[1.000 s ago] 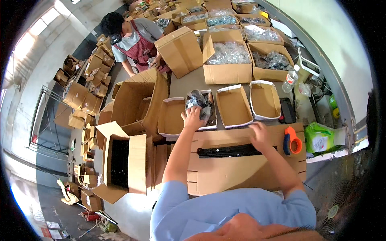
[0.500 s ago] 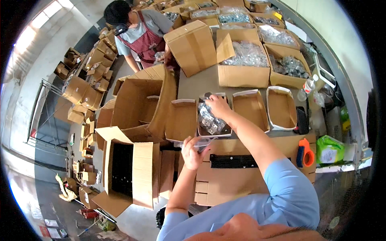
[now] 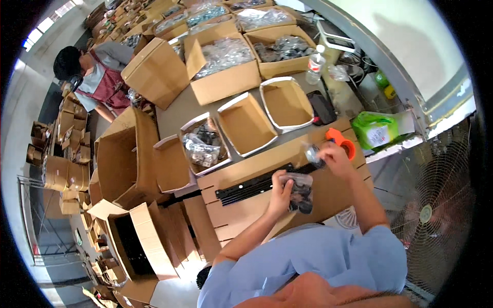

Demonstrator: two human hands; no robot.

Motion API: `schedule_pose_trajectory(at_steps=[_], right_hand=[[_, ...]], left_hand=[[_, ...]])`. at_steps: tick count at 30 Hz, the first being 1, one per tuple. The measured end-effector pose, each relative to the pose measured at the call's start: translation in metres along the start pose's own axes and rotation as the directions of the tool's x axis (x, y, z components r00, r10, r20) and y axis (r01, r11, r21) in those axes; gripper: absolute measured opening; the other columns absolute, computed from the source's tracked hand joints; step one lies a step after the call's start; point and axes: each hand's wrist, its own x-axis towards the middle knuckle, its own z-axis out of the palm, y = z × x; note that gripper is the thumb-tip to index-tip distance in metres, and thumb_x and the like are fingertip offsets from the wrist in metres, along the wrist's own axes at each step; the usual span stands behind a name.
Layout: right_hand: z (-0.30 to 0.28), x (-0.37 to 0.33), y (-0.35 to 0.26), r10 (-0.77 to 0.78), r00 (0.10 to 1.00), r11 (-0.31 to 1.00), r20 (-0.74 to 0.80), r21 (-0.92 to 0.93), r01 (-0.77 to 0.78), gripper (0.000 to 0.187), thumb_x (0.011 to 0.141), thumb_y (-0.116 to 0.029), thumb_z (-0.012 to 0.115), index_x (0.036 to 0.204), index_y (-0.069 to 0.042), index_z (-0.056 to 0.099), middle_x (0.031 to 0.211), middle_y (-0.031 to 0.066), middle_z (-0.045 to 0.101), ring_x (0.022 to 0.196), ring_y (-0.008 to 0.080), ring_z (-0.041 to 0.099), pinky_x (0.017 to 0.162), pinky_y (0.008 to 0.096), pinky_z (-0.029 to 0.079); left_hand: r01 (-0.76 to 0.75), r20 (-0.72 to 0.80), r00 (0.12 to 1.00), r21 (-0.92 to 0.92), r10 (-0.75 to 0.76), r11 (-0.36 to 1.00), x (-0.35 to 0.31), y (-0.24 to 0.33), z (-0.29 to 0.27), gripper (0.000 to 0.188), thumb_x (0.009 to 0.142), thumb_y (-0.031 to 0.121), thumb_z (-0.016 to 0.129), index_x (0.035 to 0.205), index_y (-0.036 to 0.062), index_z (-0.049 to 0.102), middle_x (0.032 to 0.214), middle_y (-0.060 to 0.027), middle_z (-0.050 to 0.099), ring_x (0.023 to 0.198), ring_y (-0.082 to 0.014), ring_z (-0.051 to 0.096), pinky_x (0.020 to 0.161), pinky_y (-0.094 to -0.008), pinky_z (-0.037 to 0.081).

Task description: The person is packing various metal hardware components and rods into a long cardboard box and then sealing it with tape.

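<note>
Seemingly mid-unpacking, centre-right of frame: left fingers pinched clear bag; right fingers pinched blurred item; next move needed steadiness.

Seemingly a packing workshop: open cartons of bagged parts crowd the surface toward its far edge; an aproned person and piled boxes show beyond its left edge, a big fan past its near right corner.

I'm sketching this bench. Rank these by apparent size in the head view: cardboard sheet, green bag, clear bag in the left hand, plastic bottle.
1. Cardboard sheet
2. Green bag and clear bag: too close to rank
3. Plastic bottle
</note>
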Motion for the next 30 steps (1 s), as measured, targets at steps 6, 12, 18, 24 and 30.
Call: schedule_pose_trajectory(at_steps=[6,12,18,24,30], right_hand=[[0.007,-0.099,0.015,0.385,0.918,0.921,0.092,-0.103,-0.376,0.014,0.072,0.003,0.056,0.084,-0.002,0.062,0.096,0.0149,0.056,0.090,0.0301,0.057,0.078,0.0378,0.047],[-0.009,-0.103,0.030,-0.058,0.998,0.981,0.015,-0.186,0.060,0.022,0.077,-0.007,0.054,0.098,-0.004,0.060,0.098,0.0155,0.056,0.095,0.0327,0.055,0.083,0.0395,0.045],[-0.026,-0.066,0.034,0.098,0.941,0.897,-0.324,-0.381,-0.224,0.026,0.078,-0.001,0.052,0.101,-0.010,0.061,0.099,0.0158,0.057,0.091,0.0344,0.056,0.077,0.0403,0.047],[-0.055,-0.028,0.042,0.012,0.994,0.917,-0.109,-0.394,-0.055,0.029,0.078,0.003,0.051,0.103,-0.011,0.056,0.095,0.0177,0.054,0.086,0.0390,0.055,0.072,0.0448,0.046],[-0.059,0.062,0.108,-0.169,0.921,0.867,-0.350,-0.497,-0.029,0.034,0.070,0.010,0.053,0.099,-0.007,0.056,0.097,0.0180,0.054,0.089,0.0390,0.054,0.077,0.0456,0.043]], left_hand=[[0.057,-0.226,0.974,0.313,0.016,0.948,0.040,-0.046,0.059,0.025,0.092,0.010,0.050,0.114,0.0002,0.045,0.111,-0.0158,0.047,0.101,-0.0253,0.048,0.088,-0.0369,0.042],[-0.186,-0.123,0.900,0.759,0.418,0.624,0.028,-0.053,0.079,0.064,0.079,0.020,0.067,0.133,0.0044,0.036,0.143,-0.0246,0.008,0.123,-0.0462,0.026,0.101,-0.0476,0.028],[0.013,-0.026,0.998,0.978,0.059,0.208,0.004,-0.023,0.101,0.076,0.080,0.041,0.061,0.141,0.0098,0.030,0.150,-0.0231,-0.005,0.136,-0.0441,0.004,0.102,-0.0627,0.017],[-0.203,0.204,0.979,0.977,0.007,-0.067,0.003,-0.044,0.087,0.073,0.085,0.048,0.052,0.141,0.0073,0.029,0.152,-0.0110,0.014,0.139,-0.0324,0.014,0.102,-0.0627,0.018],[-0.174,0.148,0.972,0.975,0.182,0.135,0.005,-0.026,0.071,0.066,0.081,0.044,0.059,0.135,0.0118,0.040,0.147,-0.0099,0.026,0.133,-0.0303,0.025,0.100,-0.0612,0.021]])
